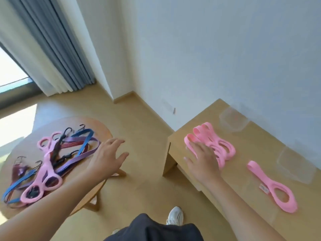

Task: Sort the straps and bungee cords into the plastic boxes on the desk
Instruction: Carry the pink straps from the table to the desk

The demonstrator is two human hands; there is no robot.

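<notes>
On the desk (pixel 199 171) at the right lies a bunch of pink straps (pixel 220 145). My right hand (pixel 202 160) rests flat on its near end, fingers spread. A single pink strap (pixel 276 190) lies nearer on the desk. Two clear plastic boxes stand along the wall: one far (pixel 232 121), one nearer (pixel 295 164). At the left, a round wooden table (pixel 102 129) carries a tangle of pink straps (pixel 44 171), a purple strap (pixel 83 156) and blue and red bungee cords (pixel 85 138) with black hooks. My left hand (pixel 106 157) hovers open over that table's right edge.
Wooden floor lies between the round table and the desk. My shoe (pixel 175 215) and dark trouser leg (pixel 152 228) show at the bottom. White wall runs behind the desk. Grey and white curtains (pixel 52 49) hang at the far left by a window.
</notes>
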